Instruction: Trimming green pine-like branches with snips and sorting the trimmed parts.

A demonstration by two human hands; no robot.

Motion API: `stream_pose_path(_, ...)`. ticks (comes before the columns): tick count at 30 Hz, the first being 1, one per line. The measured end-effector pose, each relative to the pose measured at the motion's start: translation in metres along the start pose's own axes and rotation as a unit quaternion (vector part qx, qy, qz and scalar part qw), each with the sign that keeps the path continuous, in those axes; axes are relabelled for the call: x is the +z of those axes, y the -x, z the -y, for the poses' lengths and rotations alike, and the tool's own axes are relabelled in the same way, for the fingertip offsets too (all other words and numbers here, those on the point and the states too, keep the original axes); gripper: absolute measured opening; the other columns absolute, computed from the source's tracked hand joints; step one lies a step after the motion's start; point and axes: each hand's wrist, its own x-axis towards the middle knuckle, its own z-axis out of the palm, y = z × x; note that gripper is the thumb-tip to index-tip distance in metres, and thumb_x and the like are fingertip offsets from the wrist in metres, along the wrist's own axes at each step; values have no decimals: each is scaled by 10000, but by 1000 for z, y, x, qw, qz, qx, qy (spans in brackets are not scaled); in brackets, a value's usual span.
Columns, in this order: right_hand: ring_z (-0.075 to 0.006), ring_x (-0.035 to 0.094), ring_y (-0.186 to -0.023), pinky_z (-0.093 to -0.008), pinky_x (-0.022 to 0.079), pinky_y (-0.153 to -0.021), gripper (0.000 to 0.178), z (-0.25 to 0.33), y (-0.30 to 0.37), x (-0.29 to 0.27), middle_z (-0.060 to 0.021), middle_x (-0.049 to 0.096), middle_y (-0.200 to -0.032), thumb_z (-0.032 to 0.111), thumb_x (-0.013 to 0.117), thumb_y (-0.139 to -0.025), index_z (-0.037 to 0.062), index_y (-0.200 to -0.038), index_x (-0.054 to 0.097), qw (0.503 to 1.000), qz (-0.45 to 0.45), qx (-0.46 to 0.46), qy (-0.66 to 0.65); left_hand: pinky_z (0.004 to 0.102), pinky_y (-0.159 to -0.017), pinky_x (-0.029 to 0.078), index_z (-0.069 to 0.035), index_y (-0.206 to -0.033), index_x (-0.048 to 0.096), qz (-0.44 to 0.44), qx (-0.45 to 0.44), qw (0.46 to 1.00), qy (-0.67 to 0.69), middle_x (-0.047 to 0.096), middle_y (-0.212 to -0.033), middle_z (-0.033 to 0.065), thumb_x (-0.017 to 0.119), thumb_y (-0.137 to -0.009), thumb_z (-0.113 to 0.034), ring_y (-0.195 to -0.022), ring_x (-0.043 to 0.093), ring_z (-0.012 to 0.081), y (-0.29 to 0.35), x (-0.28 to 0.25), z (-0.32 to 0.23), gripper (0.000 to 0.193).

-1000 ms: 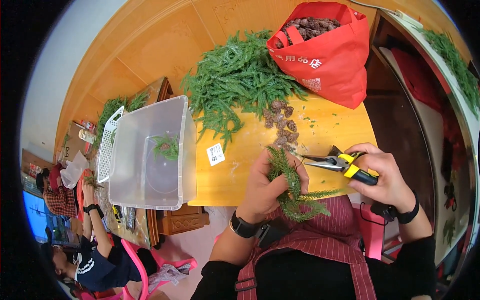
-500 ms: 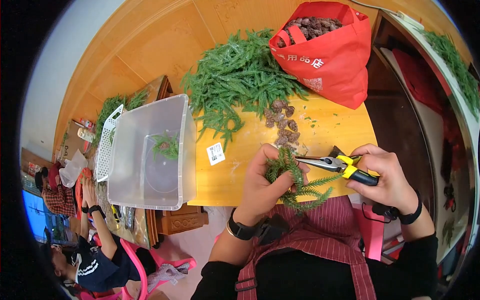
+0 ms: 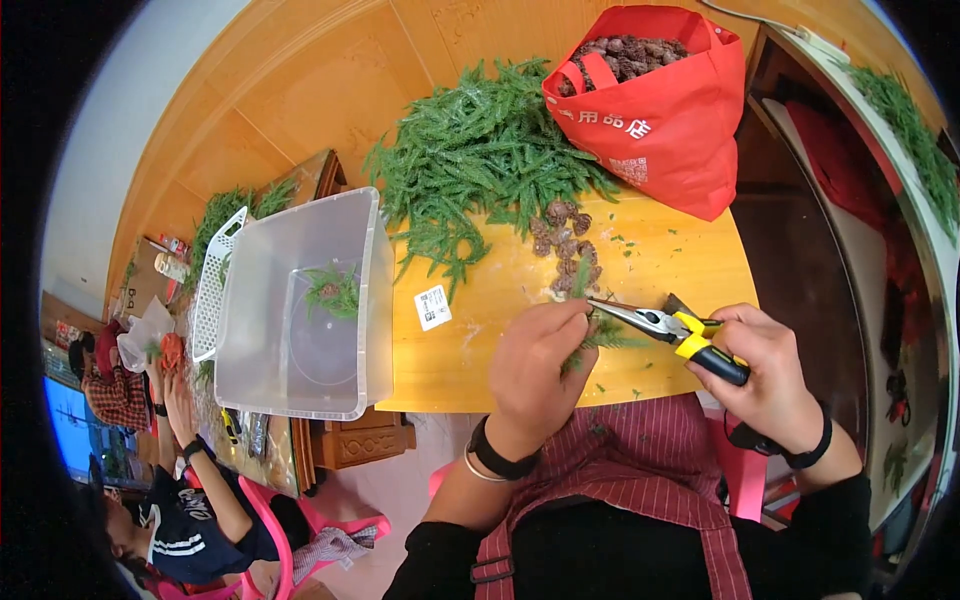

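I see a small green sprig (image 3: 600,335) at the near edge of the yellow table (image 3: 690,270), just below a loose pile of brown cones (image 3: 566,250); my left hand (image 3: 535,370) pinches the sprig between thumb and fingers, fingers curled over it; my right hand (image 3: 770,375) is wrapped tight around the yellow-and-black handles of a pair of pliers (image 3: 665,328), whose tip points left and meets the sprig by the left fingertips; whether the tip is biting the stem I cannot tell. Beyond the cones lies a heap of green branches (image 3: 480,160); a red bag (image 3: 660,100) full of more cones stands at the far right; a clear plastic bin (image 3: 300,300) with one sprig inside sits to the left; another person (image 3: 175,500) works at lower left.
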Motion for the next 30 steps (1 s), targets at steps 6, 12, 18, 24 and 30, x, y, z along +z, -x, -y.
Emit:
stream_pose_path(6,-294,596,-809,-326,466,-671,226,1,3,-7,-126,585,-707,59,733,-634,18,-669,514,996,42,45,-68,308,-663,500,-28,-958,467,-13,-220,926,307,594,-899,141,576,-712,116,-795,621,228,5,-3,-1,306)
stream_pose_path(12,-292,581,-900,-364,456,-797,266,-13,-3,-17,-72,521,-639,96,753,-652,30,-653,496,986,100,37,-127,247,-445,404,-69,-894,415,6,-406,713,571,543,-805,131,493,-763,86,-593,552,206,0,-9,-2,218)
stream_pose_path(18,-293,558,-995,-370,416,-877,207,-26,-4,-12,-84,650,-768,126,714,-676,45,-650,525,968,157,42,-192,249,-412,385,-101,-874,425,39,-413,644,643,554,-699,95,644,-791,-69,-511,518,186,6,-3,1,236)
stream_pose_path(24,-271,568,-973,-376,396,-915,178,-27,-5,-6,-79,675,-796,57,669,-680,59,-624,500,957,176,37,-228,252,-381,369,-114,-850,418,40,-414,623,663,552,-688,88,686,-787,-162,-465,496,180,8,-1,4,280)
stream_pose_path(30,-255,604,-856,-366,417,-883,171,-30,-5,-2,-82,676,-774,45,670,-678,54,-625,507,958,171,43,-226,247,-375,364,-113,-845,405,40,-439,584,681,544,-685,89,673,-801,-170,-447,479,178,5,-3,3,278)
